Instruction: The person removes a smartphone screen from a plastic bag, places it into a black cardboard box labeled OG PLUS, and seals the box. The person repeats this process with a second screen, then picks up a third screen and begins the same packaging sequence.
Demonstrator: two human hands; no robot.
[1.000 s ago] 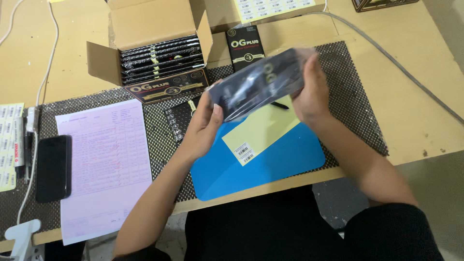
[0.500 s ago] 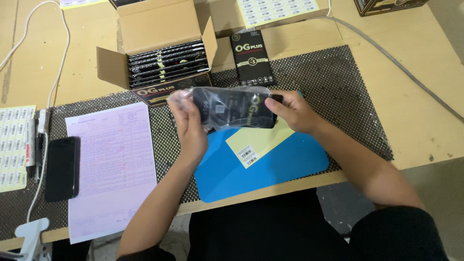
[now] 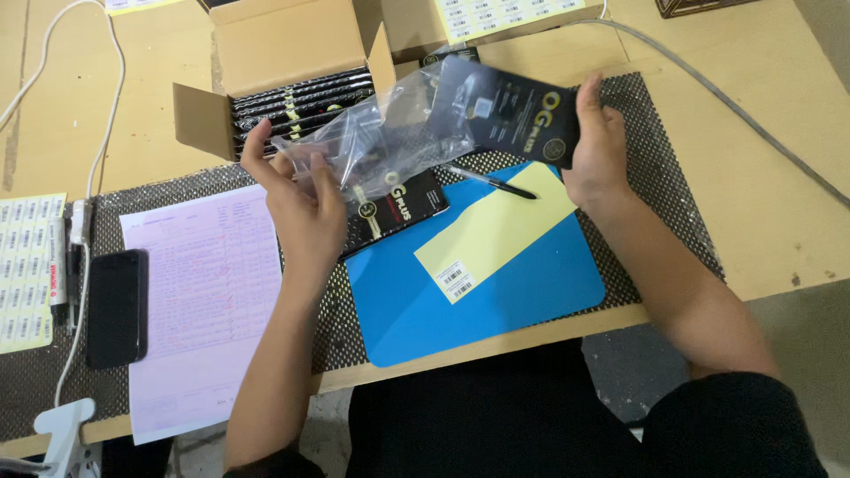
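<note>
Black box (image 3: 513, 113) half inside clear bag (image 3: 390, 133)

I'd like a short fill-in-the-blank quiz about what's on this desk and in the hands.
1. The right hand holds a flat ____ box.
2. The left hand grips a clear plastic ____.
3. A pen lies on the ____ paper.
4. The phone lies beside the ____ sheet.

Missing words: black; bag; yellow; pink

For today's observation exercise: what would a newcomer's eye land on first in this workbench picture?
First, the two raised hands at centre: the right hand grips a flat black box half inside a clear plastic bag, which the left hand holds open. Next, the bright blue mat below them, with a yellow sheet and a pen on it. Behind, an open cardboard carton holds more black boxes.
</note>
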